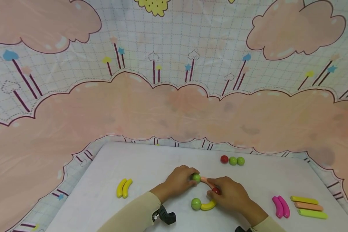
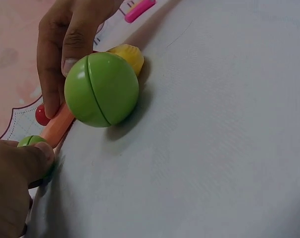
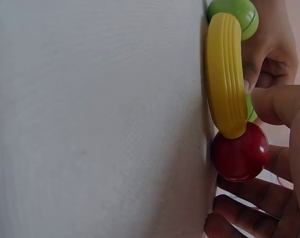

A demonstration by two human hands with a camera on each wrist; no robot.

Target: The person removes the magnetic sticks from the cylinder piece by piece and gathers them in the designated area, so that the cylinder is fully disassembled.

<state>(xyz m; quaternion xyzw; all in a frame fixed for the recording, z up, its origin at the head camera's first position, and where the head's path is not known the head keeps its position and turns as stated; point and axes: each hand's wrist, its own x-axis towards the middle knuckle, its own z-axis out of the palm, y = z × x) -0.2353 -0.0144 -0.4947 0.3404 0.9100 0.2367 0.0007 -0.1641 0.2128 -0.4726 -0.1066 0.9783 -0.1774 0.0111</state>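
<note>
With its thumb and fingers my left hand [image 1: 180, 180] pinches a green ball [image 1: 196, 178] at one end of a curved orange stick [image 1: 206, 181]. My right hand [image 1: 231, 196] curls around a red ball [image 1: 216, 191] at the stick's other end, its index finger lying along the stick. A curved yellow stick [image 3: 225, 74] runs from that red ball to a second green ball [image 1: 196, 203], nearer to me on the table. In the left wrist view this second green ball [image 2: 101, 89] looms large and hides part of the yellow stick [image 2: 129, 57].
A red ball [image 1: 224, 159] and two green balls [image 1: 236, 161] stand in a row at the back. Two yellow curved sticks [image 1: 124, 188] lie left. On the right are two magenta curved sticks [image 1: 281, 207] and straight sticks in yellow [image 1: 304, 200], orange [image 1: 308, 206] and green [image 1: 312, 214].
</note>
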